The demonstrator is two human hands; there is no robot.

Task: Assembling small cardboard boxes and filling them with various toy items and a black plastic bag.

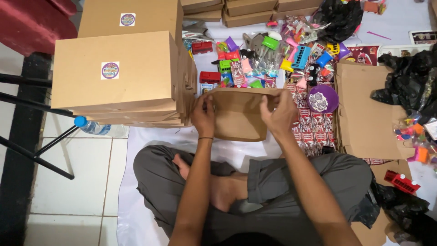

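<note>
Cardboard box [239,116] looked light, thin, easily creased; left hand [203,114] and right hand [278,111] pinched upper corners, fingers clamped on flap edge.

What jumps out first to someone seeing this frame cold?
Centre frame, the left hand and right hand grip the top edge of a brown cardboard box held above crossed legs. To the left rises a stack of closed boxes with round stickers. Behind the held box, a heap of bright plastic toys covers the floor.
</note>
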